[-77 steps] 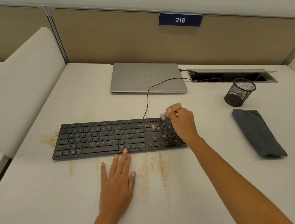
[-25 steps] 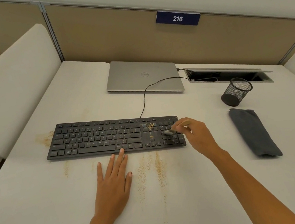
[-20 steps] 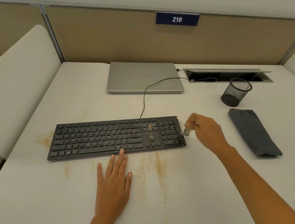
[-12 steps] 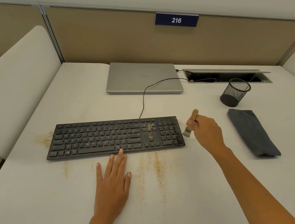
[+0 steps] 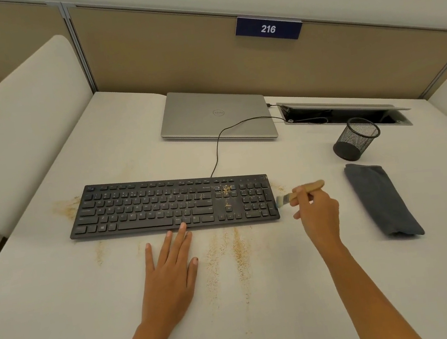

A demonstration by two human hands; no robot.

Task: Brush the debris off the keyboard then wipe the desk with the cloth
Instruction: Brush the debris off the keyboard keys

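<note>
Cream worktop [image 5: 65, 321]: right hand [image 5: 319, 213] pinches a wooden brush [image 5: 305, 188], bristles just right of the keyboard [image 5: 150, 205]; leftover crumbs [image 5: 225, 189] lie leftward among its keys. Left hand [image 5: 168, 274] lies flat, fingers straight.

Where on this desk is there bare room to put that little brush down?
Bare desk lies between the right end of the keyboard and the folded grey cloth, nearer than the right hand holding the brush; also between the keyboard and the closed laptop, left of the cable. Crowded: in front of the keyboard, with the left hand and debris streaks.
</note>
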